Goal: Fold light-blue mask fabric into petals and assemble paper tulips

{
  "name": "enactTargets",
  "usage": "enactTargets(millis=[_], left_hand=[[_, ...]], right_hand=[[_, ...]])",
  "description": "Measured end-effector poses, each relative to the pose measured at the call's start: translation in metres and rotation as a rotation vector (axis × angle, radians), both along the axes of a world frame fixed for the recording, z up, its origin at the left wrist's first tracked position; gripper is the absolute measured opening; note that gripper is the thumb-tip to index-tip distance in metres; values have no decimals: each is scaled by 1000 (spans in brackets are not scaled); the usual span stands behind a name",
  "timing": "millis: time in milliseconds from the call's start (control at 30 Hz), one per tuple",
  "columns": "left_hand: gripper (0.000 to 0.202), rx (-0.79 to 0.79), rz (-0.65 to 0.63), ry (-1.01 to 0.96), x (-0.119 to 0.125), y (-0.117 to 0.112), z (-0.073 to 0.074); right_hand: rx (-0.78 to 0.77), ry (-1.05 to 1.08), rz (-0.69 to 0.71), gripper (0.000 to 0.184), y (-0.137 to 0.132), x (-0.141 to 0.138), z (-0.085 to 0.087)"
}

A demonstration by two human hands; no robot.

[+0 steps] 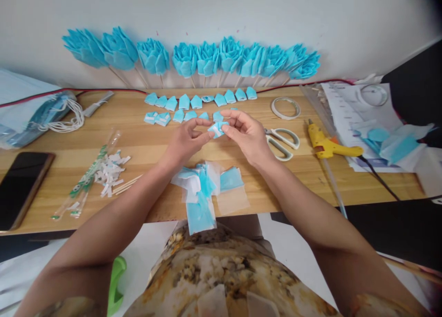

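Observation:
Between my two hands is a small folded blue-and-white fabric petal (217, 130), held above the table. My left hand (188, 139) pinches its left side with thumb and fingers. On its right side, my right hand (243, 135) grips it the same way. Just beyond my fingers lie two rows of folded blue petals (184, 102), several in each. Loose blue and white fabric pieces (203, 192) are heaped nearer to me, one hanging over the table edge. Scissors (283, 142) with pale handles lie right of my right hand, their blades partly hidden by it.
Blue fabric flowers (207, 59) on sticks lean against the wall. At right are a yellow glue gun (324, 142), a tape roll (286, 108) and fabric scraps (397, 142) on papers. At left lie a phone (22, 188), paper scraps (112, 169), plastic wrappers (86, 179) and wooden sticks (127, 184).

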State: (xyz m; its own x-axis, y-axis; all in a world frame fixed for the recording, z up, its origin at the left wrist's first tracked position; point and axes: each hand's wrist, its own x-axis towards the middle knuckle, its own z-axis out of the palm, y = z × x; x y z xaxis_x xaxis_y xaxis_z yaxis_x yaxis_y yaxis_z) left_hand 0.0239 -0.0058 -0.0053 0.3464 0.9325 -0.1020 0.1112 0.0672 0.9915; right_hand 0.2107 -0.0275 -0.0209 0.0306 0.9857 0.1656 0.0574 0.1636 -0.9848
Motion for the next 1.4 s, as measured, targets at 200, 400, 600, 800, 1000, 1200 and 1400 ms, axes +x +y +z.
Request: enactTargets(millis=[200, 400, 600, 800, 1000, 1200, 1400], left_hand=[[21, -46, 10, -45, 2, -1, 3], [27, -87, 94, -92, 2, -1, 7], [28, -72, 76, -130, 2, -2, 2], [16, 23, 191, -65, 0, 0, 2], [17, 358, 164, 32, 1, -7, 2], [9, 467, 130, 129, 1, -7, -1], [7, 499, 130, 207, 1, -8, 0]], right_hand=[[-11, 66, -25, 32, 0, 0, 2], [-124, 86, 50, 29, -2, -2, 6], [-104, -29, 96, 24, -4, -4, 7], [-41, -116, 10, 18, -3, -3, 7], [24, -204, -23, 18, -5, -5, 11], [74, -237, -30, 19, -8, -10, 13], [105, -300, -49, 16, -10, -11, 13]])
